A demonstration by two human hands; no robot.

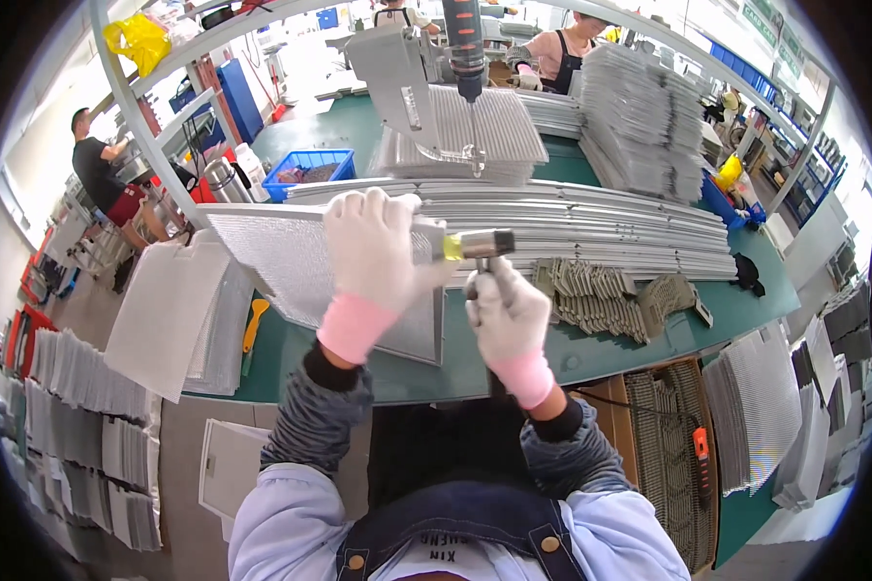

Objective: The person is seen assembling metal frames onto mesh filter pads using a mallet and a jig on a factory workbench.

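Silver bars (601, 219) (many) lie beyond the mesh panel (286, 261).

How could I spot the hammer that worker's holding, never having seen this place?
Start at the green workbench and find the person's right hand. It grips a two-faced mallet by the right end of the framed mesh panel. The mallet's silver head, black at one end and yellow-green at the other, sets it apart from the plain silver strips behind.
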